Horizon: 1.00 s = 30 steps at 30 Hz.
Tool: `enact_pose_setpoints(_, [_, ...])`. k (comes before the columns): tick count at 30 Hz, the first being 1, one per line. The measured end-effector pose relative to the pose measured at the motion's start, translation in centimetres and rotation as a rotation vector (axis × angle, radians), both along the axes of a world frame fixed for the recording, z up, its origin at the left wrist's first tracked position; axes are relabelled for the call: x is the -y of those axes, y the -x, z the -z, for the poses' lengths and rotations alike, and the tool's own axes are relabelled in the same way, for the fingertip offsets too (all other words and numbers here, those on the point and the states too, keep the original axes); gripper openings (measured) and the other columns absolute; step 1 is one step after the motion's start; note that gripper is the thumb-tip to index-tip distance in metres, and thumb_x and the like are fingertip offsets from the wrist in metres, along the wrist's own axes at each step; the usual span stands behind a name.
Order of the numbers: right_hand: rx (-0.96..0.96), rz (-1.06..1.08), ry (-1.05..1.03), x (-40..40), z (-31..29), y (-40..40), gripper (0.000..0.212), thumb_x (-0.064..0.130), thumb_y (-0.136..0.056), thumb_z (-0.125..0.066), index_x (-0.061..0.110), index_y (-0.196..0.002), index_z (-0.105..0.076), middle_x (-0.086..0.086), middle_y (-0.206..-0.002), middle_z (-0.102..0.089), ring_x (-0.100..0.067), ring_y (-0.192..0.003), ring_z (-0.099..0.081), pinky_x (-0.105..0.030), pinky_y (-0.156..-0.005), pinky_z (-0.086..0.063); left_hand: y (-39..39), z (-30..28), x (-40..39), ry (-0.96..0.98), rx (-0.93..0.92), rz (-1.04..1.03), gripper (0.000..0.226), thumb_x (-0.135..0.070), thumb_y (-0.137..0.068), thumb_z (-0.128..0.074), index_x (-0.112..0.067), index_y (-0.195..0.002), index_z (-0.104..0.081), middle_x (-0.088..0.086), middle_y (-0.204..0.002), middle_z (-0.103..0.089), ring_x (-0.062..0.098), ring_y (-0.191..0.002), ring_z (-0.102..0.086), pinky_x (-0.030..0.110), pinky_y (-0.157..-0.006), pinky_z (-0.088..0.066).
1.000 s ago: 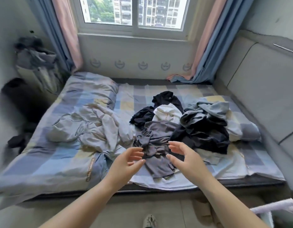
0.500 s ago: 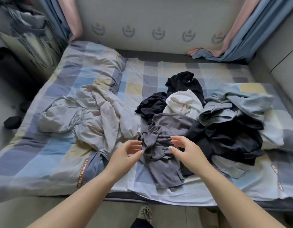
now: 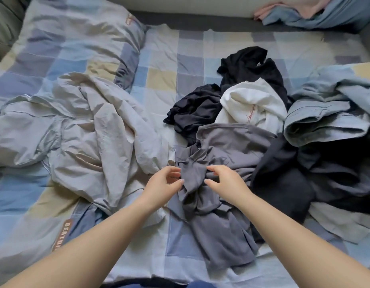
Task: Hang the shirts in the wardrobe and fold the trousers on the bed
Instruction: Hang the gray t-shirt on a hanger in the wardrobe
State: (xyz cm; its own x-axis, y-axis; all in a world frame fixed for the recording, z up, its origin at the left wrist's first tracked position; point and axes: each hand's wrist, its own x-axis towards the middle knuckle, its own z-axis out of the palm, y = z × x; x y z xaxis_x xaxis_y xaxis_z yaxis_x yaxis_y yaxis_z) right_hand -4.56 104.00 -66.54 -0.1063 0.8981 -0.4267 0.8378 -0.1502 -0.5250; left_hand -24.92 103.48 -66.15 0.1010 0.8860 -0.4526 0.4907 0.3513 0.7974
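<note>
While crumpled on bed (image 3: pixel 180 48), grey garment (image 3: pixel 221 204) lies bunched | both hands' fingers (image 3: pixel 175 174) curved, spread, touching it

A grey shirt (image 3: pixel 225 146), white top (image 3: pixel 252 104) and black garments (image 3: pixel 250 65) (one denim-blue piece (image 3: pixel 325 113) too) lie on the blue, yellow and grey checked bed (image 3: pixel 169 65).

Matt grey cloth shirt (image 3: pixel 227 146) (creased); faintly shiny quilt (image 3: pixel 86 125)

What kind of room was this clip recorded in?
Most likely a bedroom: a bed with a blue, grey and yellow checked sheet, a matching checked pillow, and a pile of loose clothes topped by a grey shirt.
</note>
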Motion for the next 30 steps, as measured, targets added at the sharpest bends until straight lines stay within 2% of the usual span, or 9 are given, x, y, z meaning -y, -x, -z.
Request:
enact_pose_setpoints(7, [0.02,-0.091,-0.025,-6.0,10.6,1.1,0.054,0.029,-0.091,-0.059,0.018,-0.141,-0.044,0.006,-0.15,-0.037,-0.011,-0.13,-0.043,-0.026,-0.11,-0.031,-1.1,11.4,-5.9,-0.058,-0.132,0.07,0.054,-0.022,-0.088,-0.064,-0.019,-0.138,-0.045,0.001,-0.132,-0.045,0.006,-0.09,-0.064,0.031,-0.092,-0.049])
enact_pose_setpoints(9, [0.003,-0.146,-0.013,-7.1,12.3,2.0,0.056,0.026,-0.09,-0.059,0.02,-0.143,-0.041,0.008,-0.152,-0.034,-0.011,-0.13,-0.044,-0.027,-0.11,-0.032,-1.4,13.5,-7.3,-0.063,-0.206,0.136,0.057,-0.022,-0.088,-0.063,-0.018,-0.141,-0.043,0.001,-0.138,-0.045,0.013,-0.098,-0.064,0.033,-0.096,-0.047])
enact_pose_setpoints(11, [-0.006,-0.206,0.011,-7.6,13.7,3.0,0.061,0.024,-0.09,-0.058,0.021,-0.146,-0.035,0.008,-0.154,-0.031,-0.011,-0.134,-0.04,-0.028,-0.11,-0.031,-1.6,15.1,-8.4,-0.052,-0.292,0.234,0.052,-0.021,-0.087,-0.061,-0.018,-0.138,-0.049,0.001,-0.136,-0.053,0.018,-0.114,-0.058,0.033,-0.098,-0.044])
enact_pose_setpoints(14, [0.005,-0.25,0.088,-7.8,14.6,3.8,0.076,0.027,-0.088,-0.058,0.023,-0.152,-0.017,0.004,-0.153,-0.031,-0.017,-0.132,-0.043,-0.032,-0.104,-0.038,-1.6,15.8,-9.3,-0.036,-0.35,0.307,0.028,-0.022,-0.089,-0.06,-0.02,-0.115,-0.068,0.002,-0.114,-0.068,0.02,-0.108,-0.061,0.035,-0.091,-0.048])
enact_pose_setpoints(18, [0.071,-0.274,0.099,-6.5,13.1,4.8,0.083,0.038,-0.084,-0.061,0.021,-0.152,-0.015,-0.003,-0.143,-0.043,-0.022,-0.126,-0.048,-0.035,-0.097,-0.043,-1.5,13.5,-8.7,-0.073,-0.329,0.397,0.016,-0.022,-0.091,-0.057,-0.016,-0.096,-0.071,0.007,-0.095,-0.067,0.026,-0.094,-0.06,0.038,-0.081,-0.048])
enact_pose_setpoints(20, [0.129,-0.228,0.009,-5.3,11.5,5.1,0.069,0.043,-0.085,-0.06,0.02,-0.144,-0.033,-0.002,-0.135,-0.052,-0.023,-0.121,-0.053,-0.034,-0.09,-0.046,-1.3,11.6,-7.8,-0.082,-0.284,0.434,0.014,-0.022,-0.093,-0.055,-0.015,-0.095,-0.068,0.004,-0.093,-0.065,0.023,-0.091,-0.059,0.039,-0.081,-0.047])
enact_pose_setpoints(23, [0.241,-0.216,-0.115,-3.7,8.0,4.9,0.037,0.045,-0.086,-0.053,0.021,-0.114,-0.052,0.0,-0.111,-0.064,-0.024,-0.102,-0.061,-0.031,-0.069,-0.037,-1.0,8.0,-6.5,-0.073,-0.267,0.524,0.013,-0.028,-0.095,-0.052,-0.019,-0.097,-0.061,-0.002,-0.094,-0.066,0.018,-0.09,-0.058,0.035,-0.081,-0.047])
enact_pose_setpoints(27, [0.36,-0.291,-0.242,-0.5,0.4,3.8,0.039,0.051,-0.088,-0.048,0.016,-0.102,-0.061,-0.004,-0.1,-0.062,-0.026,-0.095,-0.06,-0.03,-0.065,-0.032,-1.5,0.3,-4.6,-0.115,-0.327,0.717,0.015,-0.032,-0.094,-0.05,-0.02,-0.094,-0.06,-0.005,-0.093,-0.061,0.014,-0.086,-0.054,0.035,-0.079,-0.047])
enact_pose_setpoints(30, [0.288,-0.339,-0.334,2.1,-5.6,2.6,0.034,0.044,-0.089,-0.051,0.016,-0.104,-0.064,-0.005,-0.096,-0.057,-0.026,-0.092,-0.057,-0.03,-0.065,-0.032,-2.2,-5.3,-3.1,-0.1,-0.325,0.872,0.016,-0.026,-0.088,-0.051,-0.013,-0.093,-0.059,-0.002,-0.09,-0.057,0.018,-0.084,-0.053,0.034,-0.073,-0.044])
